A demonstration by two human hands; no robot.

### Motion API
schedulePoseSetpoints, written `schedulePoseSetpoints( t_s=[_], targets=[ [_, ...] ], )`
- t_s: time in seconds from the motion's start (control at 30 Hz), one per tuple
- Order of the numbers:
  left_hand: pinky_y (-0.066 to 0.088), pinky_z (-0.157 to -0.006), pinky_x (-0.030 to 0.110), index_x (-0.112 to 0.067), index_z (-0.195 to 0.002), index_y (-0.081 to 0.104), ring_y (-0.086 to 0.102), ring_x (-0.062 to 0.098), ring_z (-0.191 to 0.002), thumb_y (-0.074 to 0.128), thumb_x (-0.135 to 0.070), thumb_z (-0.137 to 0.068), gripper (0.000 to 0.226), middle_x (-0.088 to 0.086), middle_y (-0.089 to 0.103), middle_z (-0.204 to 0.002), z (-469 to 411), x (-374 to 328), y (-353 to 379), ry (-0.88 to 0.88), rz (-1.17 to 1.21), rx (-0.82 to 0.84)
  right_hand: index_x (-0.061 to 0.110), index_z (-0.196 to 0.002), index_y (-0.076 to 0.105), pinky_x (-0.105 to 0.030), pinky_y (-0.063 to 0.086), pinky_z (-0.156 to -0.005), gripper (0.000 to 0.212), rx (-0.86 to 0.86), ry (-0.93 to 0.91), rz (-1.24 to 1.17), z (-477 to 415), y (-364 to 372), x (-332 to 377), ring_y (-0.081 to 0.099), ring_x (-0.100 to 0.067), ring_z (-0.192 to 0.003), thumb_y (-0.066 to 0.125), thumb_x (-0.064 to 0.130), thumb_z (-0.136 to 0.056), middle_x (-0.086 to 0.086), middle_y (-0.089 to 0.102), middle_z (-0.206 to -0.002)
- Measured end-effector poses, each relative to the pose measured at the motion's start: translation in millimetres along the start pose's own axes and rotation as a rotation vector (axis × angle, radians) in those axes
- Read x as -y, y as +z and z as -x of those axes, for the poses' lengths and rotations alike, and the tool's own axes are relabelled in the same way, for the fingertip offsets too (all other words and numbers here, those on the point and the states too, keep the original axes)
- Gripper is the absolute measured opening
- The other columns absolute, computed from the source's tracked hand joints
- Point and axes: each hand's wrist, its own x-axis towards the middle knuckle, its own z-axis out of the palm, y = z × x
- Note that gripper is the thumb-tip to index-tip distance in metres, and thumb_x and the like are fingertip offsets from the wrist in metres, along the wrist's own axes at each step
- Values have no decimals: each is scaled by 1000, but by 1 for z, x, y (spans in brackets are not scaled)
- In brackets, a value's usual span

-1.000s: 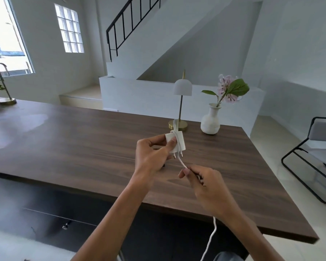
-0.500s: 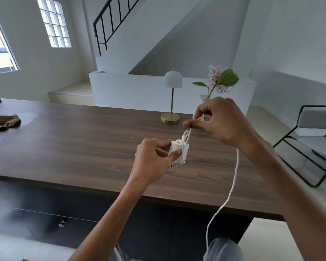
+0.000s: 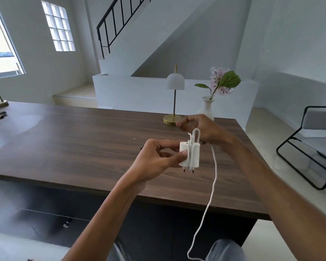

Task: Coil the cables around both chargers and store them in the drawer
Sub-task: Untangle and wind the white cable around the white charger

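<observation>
- Above the table's [image 3: 83,147] right half, my left hand [image 3: 154,162] grips the white charger [image 3: 193,155], prongs down, cable [image 3: 214,178] looped over it.
- Behind it, my right hand [image 3: 203,129] pinches the cable, whose slack hangs past the near edge.

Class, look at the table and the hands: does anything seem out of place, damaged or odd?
Nothing looks damaged or spilled. The left hand holds the white charger above the table, and the right hand guides the cable around it. A long tail hangs loose below the table edge, because the coiling is unfinished.

White charger [image 3: 193,155] & cable [image 3: 214,176], dark woodgrain table [image 3: 83,147].
</observation>
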Motion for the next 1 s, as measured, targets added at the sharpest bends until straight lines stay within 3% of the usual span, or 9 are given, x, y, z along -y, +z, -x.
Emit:
schedulePoseSetpoints(
  t_s=[0.03,0.1,0.17,0.3,0.47,0.67,0.8,1.0],
  targets=[
    [62,-78,27,-7,-116,75,77,18,-88,75,-22,-82,37,5,80,-98,-1,0,-1,0,40,-15,30,-85,69,-25,31,-47,11,1,27,-34,4,7,-7,46,-2,-48,67,31,-95,23,62,-56],
    [58,-71,19,-5,-116,75,76,11,-82,73,-17,-87,32,4,79,-95,-2,0,-3,-4,117,-68,43,-77,74,-25,31,-47,29,-7,85,-102,16,25,-16,45,-12,-53,61,28,-99,14,64,-63],
    [59,-71,19,-7,-118,75,76,12,-85,73,-19,-87,34,6,79,-98,-4,1,-5,-8,202,-122,35,-73,74,-24,27,-42,40,-23,167,-191,29,42,-22,35,-9,-44,49,30,-105,8,51,-52],
    [60,-90,31,-10,-119,74,74,21,-107,74,-29,-82,42,7,77,-114,-11,2,-13,-30,317,-233,14,-88,58,-21,24,-39,35,-25,254,-447,61,72,-42,27,-9,-44,39,35,-107,5,39,-56],
    [61,-81,24,-12,-116,76,77,15,-96,73,-22,-90,29,4,80,-106,-18,6,-18,-95,369,-335,14,-84,59,-23,22,-38,38,-27,244,-487,93,100,-47,23,-12,-43,41,41,-105,0,35,-55],
    [63,-84,30,-13,-116,76,76,19,-100,75,-23,-89,29,5,80,-106,-20,19,-17,-153,340,-384,12,-78,60,-17,25,-42,39,-156,131,-336,109,103,-34,24,-6,-41,42,35,-104,6,35,-47],
    [63,-79,29,-12,-116,76,77,20,-99,76,-23,-88,30,6,80,-105,-21,18,-17,-160,327,-382,15,-77,63,-20,27,-46,38,-175,91,-236,116,101,-31,27,-7,-44,44,36,-103,6,36,-48],
    [65,-77,36,-13,-111,79,78,15,-79,83,-21,-82,31,-1,79,-93,-23,22,-17,-100,23,-505,24,-76,68,-16,30,-45,35,-174,-6,-18,125,82,-4,37,-4,-41,48,39,-100,10,45,-45]
  ],
)
